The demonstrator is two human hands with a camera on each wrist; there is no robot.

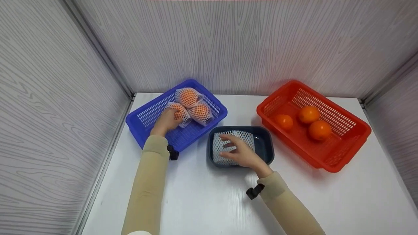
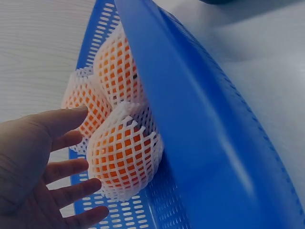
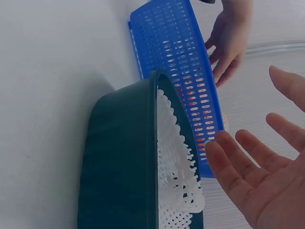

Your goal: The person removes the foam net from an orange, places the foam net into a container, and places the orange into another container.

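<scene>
Three oranges in white foam nets lie together in the blue basket (image 1: 148, 132). My left hand (image 1: 168, 120) is over the basket beside the nearest netted orange (image 2: 125, 155); in the left wrist view its fingers are spread and relaxed, fingertips right at the net. My right hand (image 1: 241, 152) hovers over the small dark teal bin (image 3: 119, 157), fingers apart and holding nothing. Flat white foam nets (image 1: 245, 136) lie in that bin, partly hidden under the hand in the head view.
A red basket (image 1: 343, 153) stands at the right with three bare oranges, one of them this orange (image 1: 320, 130). The white table (image 1: 202, 202) runs up to a pale wood-grain back wall (image 1: 209, 45), with a side panel (image 1: 49, 114) at the left.
</scene>
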